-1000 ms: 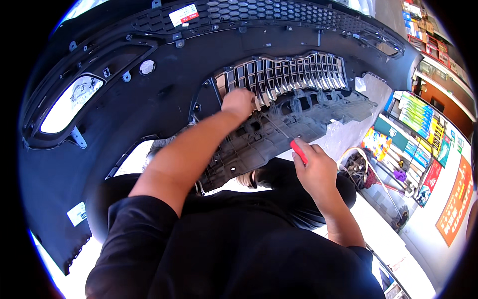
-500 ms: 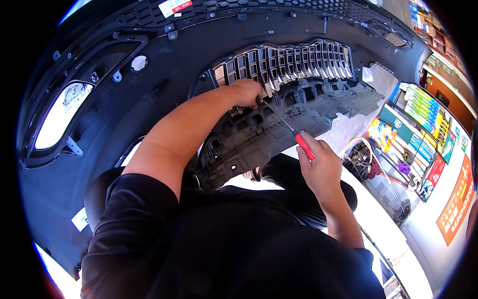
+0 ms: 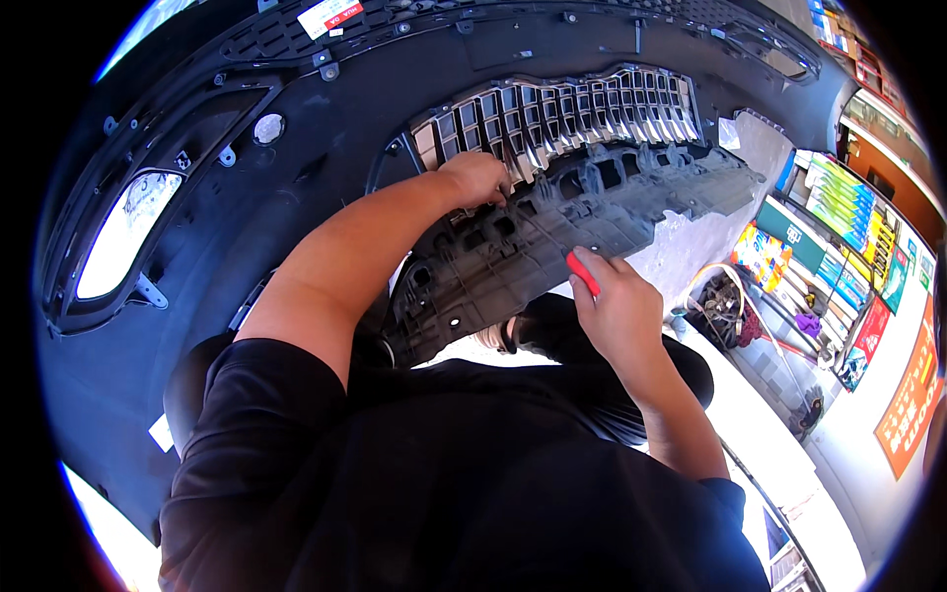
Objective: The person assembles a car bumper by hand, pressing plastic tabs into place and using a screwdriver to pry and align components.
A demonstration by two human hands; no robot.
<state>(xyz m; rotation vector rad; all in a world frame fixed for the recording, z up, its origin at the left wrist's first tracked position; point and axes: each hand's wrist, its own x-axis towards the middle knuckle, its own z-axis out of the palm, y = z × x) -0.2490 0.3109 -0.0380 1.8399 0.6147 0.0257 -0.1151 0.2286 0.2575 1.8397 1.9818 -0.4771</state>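
My right hand (image 3: 621,306) is wrapped around the red handle of a screwdriver (image 3: 582,272). Its thin shaft points up and left, toward my left hand, and is hard to make out against the dark panel. My left hand (image 3: 479,180) reaches to the seam between a silver-and-black grille (image 3: 562,113) and a dusty dark plastic panel (image 3: 533,257). Those fingers are curled down at the seam, and what they pinch is hidden. Both parts lie against the inner side of a large black car bumper (image 3: 326,123).
The bumper curves around my front and left, with a lamp opening (image 3: 128,234) in it. At the right stand a shelf with colourful boxes (image 3: 838,212), a bundle of cables (image 3: 720,308) and an orange sign (image 3: 908,409). My knees are bent beneath the panel.
My right hand has moved slightly up and left with the screwdriver, and its handle is tilted differently. My left hand stays at the seam, while the whole view has shifted a little.
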